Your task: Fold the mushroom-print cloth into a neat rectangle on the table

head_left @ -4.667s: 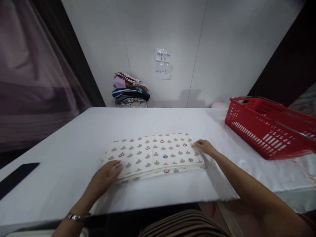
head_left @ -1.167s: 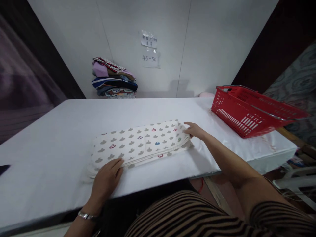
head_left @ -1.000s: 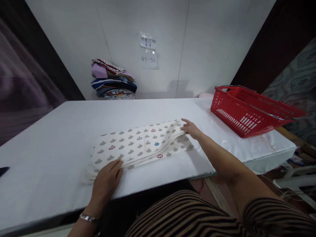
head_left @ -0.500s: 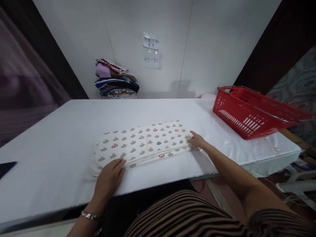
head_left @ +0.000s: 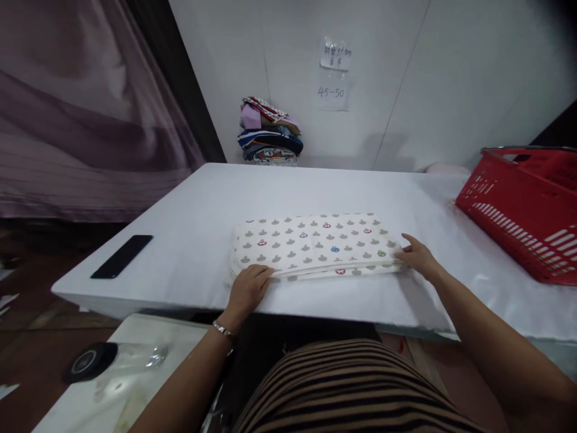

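Matt printed cloth (head_left: pixel 315 243); glossy red plastic basket (head_left: pixel 523 210).

White-covered table (head_left: pixel 189 240) under folded printed cloth (head_left: pixel 311 243)
Black phone (head_left: pixel 122 256) left of the cloth; red basket (head_left: pixel 518 210) to its right

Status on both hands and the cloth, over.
Left hand on folded cloth's near-left edge; right hand at its right end. Cloth flat; nothing on top.

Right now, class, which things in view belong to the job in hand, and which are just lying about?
In hand:
folded patterned cloth
left hand, on its near edge
right hand, at its right end
white table, under it

Apparently lying about:
black phone-like slab
red basket
stack of folded fabrics
wall notes
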